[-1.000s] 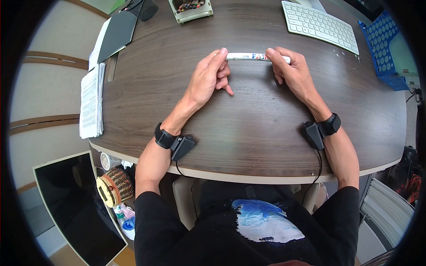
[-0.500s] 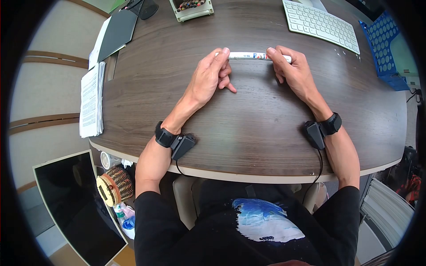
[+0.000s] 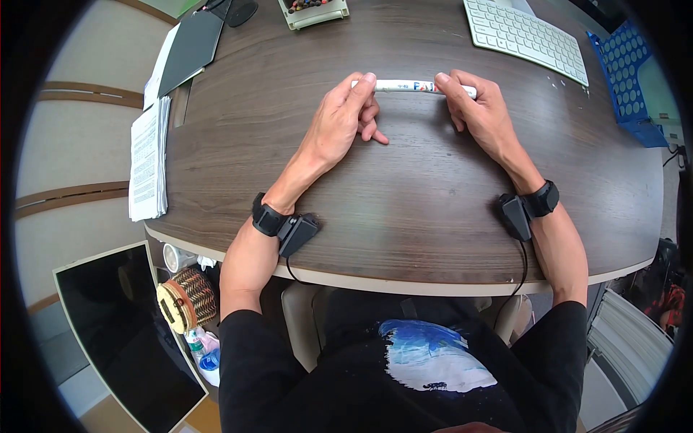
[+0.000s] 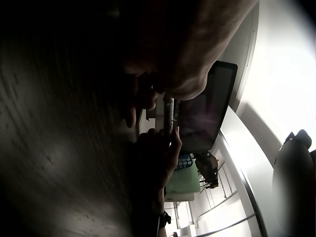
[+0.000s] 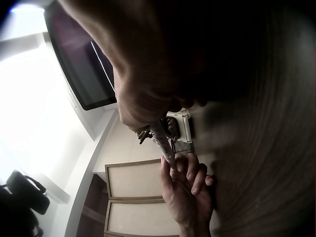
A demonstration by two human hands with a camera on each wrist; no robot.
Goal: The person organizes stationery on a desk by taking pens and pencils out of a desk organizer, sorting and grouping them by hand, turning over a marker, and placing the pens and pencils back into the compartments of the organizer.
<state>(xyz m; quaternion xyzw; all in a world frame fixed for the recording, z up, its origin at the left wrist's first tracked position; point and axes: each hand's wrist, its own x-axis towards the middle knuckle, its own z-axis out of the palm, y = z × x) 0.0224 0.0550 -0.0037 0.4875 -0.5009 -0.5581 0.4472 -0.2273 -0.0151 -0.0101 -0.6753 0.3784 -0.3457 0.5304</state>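
A white paint marker (image 3: 406, 86) with blue and red lettering is held level above the desk, spanning both hands in the head view. My left hand (image 3: 338, 119) pinches its left end between thumb and forefinger, the little finger stretched out below. Around the right end, my right hand (image 3: 478, 108) grips with the thumb on top and the other fingers curled under. From the left wrist, the marker (image 4: 168, 116) shows in shadow between the two hands. In the right wrist view the marker (image 5: 161, 140) slants down to the left hand (image 5: 190, 190).
At the back of the dark wooden desk (image 3: 404, 209) stand a holder of coloured pens (image 3: 315, 14) and a white keyboard (image 3: 527, 40). A blue perforated rack (image 3: 625, 79) is at the right edge. Stacked papers (image 3: 149, 162) and a dark folder (image 3: 191, 50) lie left.
Both hands and the marker have shifted slightly toward the back of the desk in the head view. The grip at each end looks the same.
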